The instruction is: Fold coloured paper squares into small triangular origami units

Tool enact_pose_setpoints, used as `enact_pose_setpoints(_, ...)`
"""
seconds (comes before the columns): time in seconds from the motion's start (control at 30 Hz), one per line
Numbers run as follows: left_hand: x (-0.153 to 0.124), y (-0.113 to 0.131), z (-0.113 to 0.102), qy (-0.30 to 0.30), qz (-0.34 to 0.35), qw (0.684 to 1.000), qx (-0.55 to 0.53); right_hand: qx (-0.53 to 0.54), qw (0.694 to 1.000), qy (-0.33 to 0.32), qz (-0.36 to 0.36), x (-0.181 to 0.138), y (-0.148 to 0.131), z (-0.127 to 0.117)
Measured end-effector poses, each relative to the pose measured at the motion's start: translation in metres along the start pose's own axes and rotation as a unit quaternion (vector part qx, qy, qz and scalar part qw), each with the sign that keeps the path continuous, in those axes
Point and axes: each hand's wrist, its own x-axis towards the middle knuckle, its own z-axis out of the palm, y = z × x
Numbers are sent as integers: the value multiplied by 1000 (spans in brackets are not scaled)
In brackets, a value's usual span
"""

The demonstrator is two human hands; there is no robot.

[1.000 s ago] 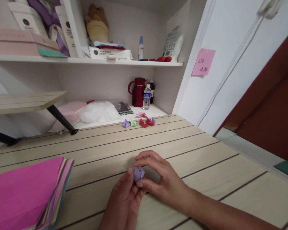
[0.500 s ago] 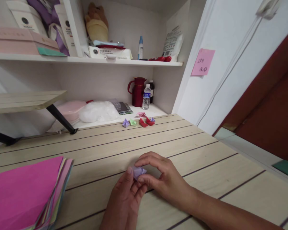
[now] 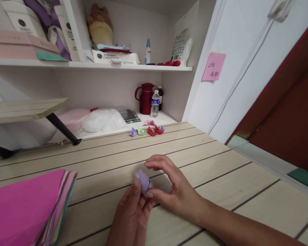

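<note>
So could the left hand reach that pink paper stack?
Probably yes: the left hand sits close to the paper stack, with only bare desk between, though it's holding a purple folded paper.

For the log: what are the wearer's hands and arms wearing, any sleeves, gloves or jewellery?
Both are bare. The left hand and right hand carry no gloves or rings. The right forearm is uncovered to the picture's edge: no sleeve, watch or band. The left shows only to the wrist, also unsleeved.

Home craft corner, wooden desk point(image 3: 195, 150), cluttered white shelves point(image 3: 92, 65), red thermos point(image 3: 145, 99), water bottle point(image 3: 155, 99), coloured paper stack point(image 3: 28, 205)
</note>
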Motion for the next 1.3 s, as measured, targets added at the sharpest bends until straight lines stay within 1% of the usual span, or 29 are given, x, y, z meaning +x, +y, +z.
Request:
enact_pose_setpoints(0.1, 4, -2, -5, -15, -14, 1000, 4, -1, 999, -45, -12, -1, -1, 0)
enact_pose_setpoints(0.17, 6, -2, -9, -24, -24, 999, 7, -4, 998, -62, -11, -1, -1, 0)
enact_pose_setpoints(0.23, 8, -2, -11, -34, -26, 999, 6, -7, 998, -55, -10, 0, -1, 0)
enact_pose_setpoints(0.37, 10, -2, -14, -45, -20, 999, -5, -8, 999, -20, -28, 3, 0, 0)
enact_pose_setpoints(0.53, 10, -4, -15, -62, -22, 998, -1, -16, 999, -38, -21, 2, 3, 1)
enact_pose_setpoints(0.6, 10, -5, -14, -66, -25, 997, -5, -16, 999, -36, -19, 1, 5, 1)
enact_pose_setpoints(0.77, 8, -5, -12, -51, -33, 998, -23, -6, 1000, -9, -12, 2, 8, 2)
enact_pose_setpoints(1.03, 6, -4, -6, -27, -24, 999, 3, -13, 1000, -18, -1, 5, 5, -1)
enact_pose_setpoints(1.2, -1, -6, 3, 4, 7, 999, 33, 7, 1000, -22, 19, 7, 2, -4)
enact_pose_setpoints(1.3, -2, -7, 5, 2, 8, 999, 39, 25, 999, -15, 33, 6, 2, -4)
